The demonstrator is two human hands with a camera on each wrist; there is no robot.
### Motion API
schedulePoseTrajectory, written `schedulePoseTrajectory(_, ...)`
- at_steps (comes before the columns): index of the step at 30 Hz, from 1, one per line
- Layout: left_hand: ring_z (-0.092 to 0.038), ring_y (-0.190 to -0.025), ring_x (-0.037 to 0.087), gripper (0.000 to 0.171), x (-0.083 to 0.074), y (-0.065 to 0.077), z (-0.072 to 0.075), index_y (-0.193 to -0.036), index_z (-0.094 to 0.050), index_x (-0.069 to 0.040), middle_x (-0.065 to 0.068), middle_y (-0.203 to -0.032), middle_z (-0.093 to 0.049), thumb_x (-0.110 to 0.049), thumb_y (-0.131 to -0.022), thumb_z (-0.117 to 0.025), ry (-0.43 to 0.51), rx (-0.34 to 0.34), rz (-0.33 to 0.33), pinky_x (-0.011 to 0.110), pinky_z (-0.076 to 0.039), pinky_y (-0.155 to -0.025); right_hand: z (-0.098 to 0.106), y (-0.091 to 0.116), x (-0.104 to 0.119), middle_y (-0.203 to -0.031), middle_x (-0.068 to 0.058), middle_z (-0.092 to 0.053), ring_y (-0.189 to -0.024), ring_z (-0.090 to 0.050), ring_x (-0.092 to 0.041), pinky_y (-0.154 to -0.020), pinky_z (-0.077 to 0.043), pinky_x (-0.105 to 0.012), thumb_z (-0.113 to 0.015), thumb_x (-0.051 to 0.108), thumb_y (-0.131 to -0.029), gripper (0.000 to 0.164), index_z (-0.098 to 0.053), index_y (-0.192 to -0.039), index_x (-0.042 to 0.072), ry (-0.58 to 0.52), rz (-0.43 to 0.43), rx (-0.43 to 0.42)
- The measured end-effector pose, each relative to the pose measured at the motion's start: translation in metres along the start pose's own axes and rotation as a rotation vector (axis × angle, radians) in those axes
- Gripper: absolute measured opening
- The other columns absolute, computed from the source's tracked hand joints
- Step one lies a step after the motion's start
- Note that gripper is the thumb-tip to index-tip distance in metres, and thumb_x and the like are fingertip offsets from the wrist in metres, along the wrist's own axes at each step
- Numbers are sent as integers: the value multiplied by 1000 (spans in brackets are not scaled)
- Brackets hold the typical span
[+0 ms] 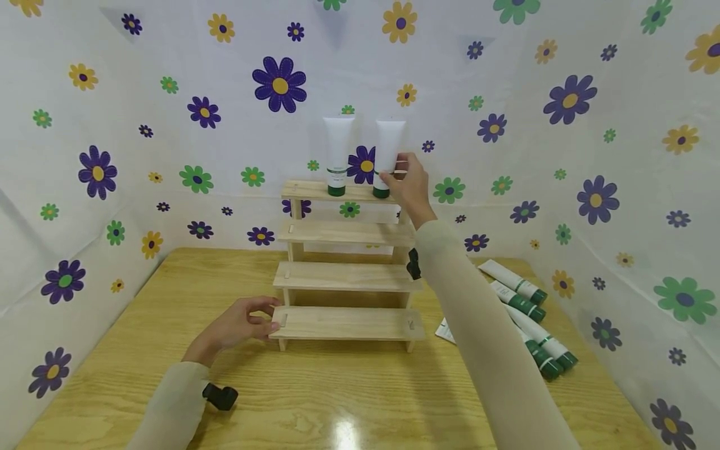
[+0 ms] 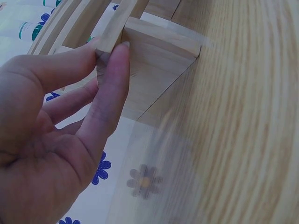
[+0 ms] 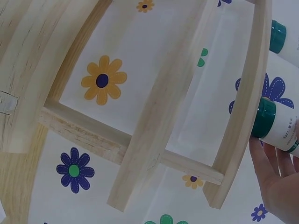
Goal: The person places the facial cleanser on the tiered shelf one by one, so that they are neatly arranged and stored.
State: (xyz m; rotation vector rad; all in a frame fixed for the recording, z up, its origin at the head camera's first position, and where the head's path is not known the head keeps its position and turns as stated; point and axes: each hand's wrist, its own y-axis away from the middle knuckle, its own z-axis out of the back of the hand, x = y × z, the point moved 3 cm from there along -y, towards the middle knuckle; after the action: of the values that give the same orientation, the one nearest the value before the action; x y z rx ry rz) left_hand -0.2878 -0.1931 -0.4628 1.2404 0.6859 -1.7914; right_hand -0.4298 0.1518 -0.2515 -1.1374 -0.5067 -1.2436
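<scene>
A four-tier wooden display rack stands on the table. My left hand pinches the left end of its lowest shelf between thumb and fingers. Up at the top shelf, my right hand holds a white squeeze tube with a green cap by its lower part, thumb in front. This tube stands cap down on the right part of the shelf; its green cap sits at the board's edge in the right wrist view. To its left a matching squeeze tube stands upright on its cap.
Several more white tubes with green caps lie in a loose pile at the right of the table, partly behind my right forearm. Flower-printed white cloth hangs behind the rack and along both sides.
</scene>
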Motion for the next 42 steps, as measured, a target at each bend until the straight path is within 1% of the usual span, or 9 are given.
schedulePoseTrajectory(14, -74, -97, 25, 62, 3, 0, 0, -146, -46, 8, 32, -127, -57, -18, -97, -73, 11, 3, 3, 39, -66, -80, -2, 3, 0, -139, -20, -63, -122, -65, -34, -106, -56, -41, -72, 14, -98, 51, -50, -142, 3, -17, 25, -31)
schedulePoseTrajectory(18, -74, -97, 24, 61, 3, 0, -1, -146, -46, 8, 32, -127, -57, -17, -97, -73, 24, 8, -1, 39, -66, -80, -2, 4, -1, -136, -21, -64, -119, -66, -34, -104, -57, -41, -73, 14, -97, 50, -51, -140, 2, -33, 30, -51)
schedulePoseTrajectory(24, -74, -97, 23, 61, 3, 1, -1, -146, -46, 7, 32, -126, -57, -17, -97, -73, 32, 6, 10, 39, -66, -80, -2, 4, -3, -133, -20, -66, -117, -67, -33, -103, -57, -40, -75, 15, -95, 49, -53, -137, 2, -44, 18, -68)
schedulePoseTrajectory(32, -74, -95, 21, 61, 1, 1, 0, -146, -46, 8, 32, -126, -57, -16, -98, -73, 31, 6, 7, 39, -66, -80, -3, 2, -3, -133, -20, -66, -116, -68, -33, -103, -57, -40, -76, 15, -95, 49, -53, -136, 3, -42, 20, -83)
schedulePoseTrajectory(38, -74, -94, 19, 62, 1, 1, 0, -146, -45, 8, 32, -126, -57, -17, -97, -73, 30, 9, 3, 39, -66, -80, -4, 2, -3, -133, -19, -66, -116, -67, -33, -103, -58, -41, -76, 16, -95, 49, -53, -137, 3, -35, 20, -80)
schedulePoseTrajectory(42, -74, -94, 20, 62, 1, 1, -1, -146, -46, 8, 32, -126, -57, -18, -97, -74, 26, 7, 2, 38, -66, -80, -2, 3, -3, -133, -20, -65, -116, -67, -34, -103, -58, -41, -75, 17, -96, 49, -53, -137, 2, -29, 24, -55)
